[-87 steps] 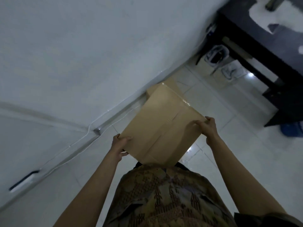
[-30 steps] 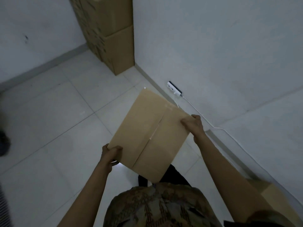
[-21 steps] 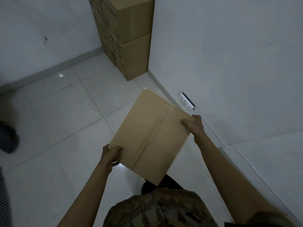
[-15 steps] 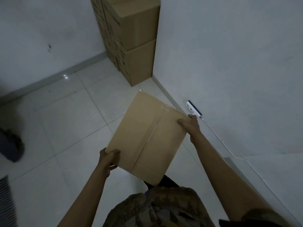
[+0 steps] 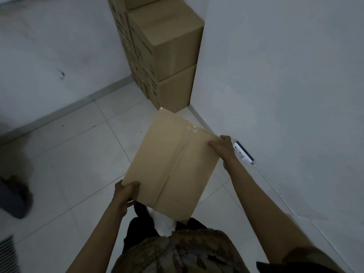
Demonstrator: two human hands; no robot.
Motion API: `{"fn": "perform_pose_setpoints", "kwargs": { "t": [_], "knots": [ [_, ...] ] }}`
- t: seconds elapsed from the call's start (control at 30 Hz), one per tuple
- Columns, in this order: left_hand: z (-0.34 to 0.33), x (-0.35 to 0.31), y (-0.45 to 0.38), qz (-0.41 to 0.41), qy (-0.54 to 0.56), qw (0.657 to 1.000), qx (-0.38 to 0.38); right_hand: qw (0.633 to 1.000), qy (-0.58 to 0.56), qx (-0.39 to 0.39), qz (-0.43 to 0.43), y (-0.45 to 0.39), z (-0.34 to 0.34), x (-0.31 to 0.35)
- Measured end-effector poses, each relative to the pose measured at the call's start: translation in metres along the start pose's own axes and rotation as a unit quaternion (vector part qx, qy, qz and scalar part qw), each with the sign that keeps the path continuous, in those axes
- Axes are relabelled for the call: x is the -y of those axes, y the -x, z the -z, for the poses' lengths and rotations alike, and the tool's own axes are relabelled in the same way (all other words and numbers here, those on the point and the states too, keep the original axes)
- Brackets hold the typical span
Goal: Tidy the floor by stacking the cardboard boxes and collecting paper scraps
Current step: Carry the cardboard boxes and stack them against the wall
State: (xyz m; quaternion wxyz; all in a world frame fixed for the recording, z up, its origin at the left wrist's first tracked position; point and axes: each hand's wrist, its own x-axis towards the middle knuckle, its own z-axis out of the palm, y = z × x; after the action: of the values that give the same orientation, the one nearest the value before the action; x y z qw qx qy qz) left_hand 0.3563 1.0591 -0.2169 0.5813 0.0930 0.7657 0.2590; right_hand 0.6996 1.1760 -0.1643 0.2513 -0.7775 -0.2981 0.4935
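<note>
Stack of cardboard boxes (image 5: 167, 54) in the room corner, ahead — two closed cartons visible at the front, one on the other, more behind them and above, right side against the wall (image 5: 285, 75). White tiled floor (image 5: 74, 154) between the person and the stack, nothing lying on that stretch. White power strip (image 5: 243, 153) sits at the foot of the right wall with a thin cable (image 5: 275, 188) trailing back along the wall base; it's just beside the right hand. Dark blurred shape (image 5: 14, 196) at the left edge, can't tell what it is. Slatted thing (image 5: 8, 253) in the bottom-left corner.

Carried box (image 5: 173, 166) — closed, taped seam up, held off the floor in front of the torso, far corner pointing at the base of the stack.

Left hand (image 5: 125, 194) grips the near-left corner, thumb on top, fingers curled under. Right hand (image 5: 222, 146) grasps the right edge, fingers laid over the top face. Both forearms extended, right reaching further forward.
</note>
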Motion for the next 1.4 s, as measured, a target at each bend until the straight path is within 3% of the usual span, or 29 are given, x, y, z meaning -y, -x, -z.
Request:
{"fn": "perform_pose_setpoints", "kwargs": {
  "t": [0.23, 0.8, 1.4],
  "knots": [
    [0.030, -0.069, -0.059, 0.003, 0.004, 1.000, 0.025, 1.000, -0.001, -0.022, 0.003, -0.027, -0.058, 0.060],
    [0.173, -0.251, -0.192, 0.010, -0.017, 0.999, 0.035, 0.999, -0.013, -0.041, -0.020, -0.058, -0.253, 0.203],
    [0.198, -0.447, -0.321, 0.012, -0.042, 0.999, 0.004, 0.998, -0.036, -0.013, -0.053, -0.196, -0.368, 0.354]
  ]
}}
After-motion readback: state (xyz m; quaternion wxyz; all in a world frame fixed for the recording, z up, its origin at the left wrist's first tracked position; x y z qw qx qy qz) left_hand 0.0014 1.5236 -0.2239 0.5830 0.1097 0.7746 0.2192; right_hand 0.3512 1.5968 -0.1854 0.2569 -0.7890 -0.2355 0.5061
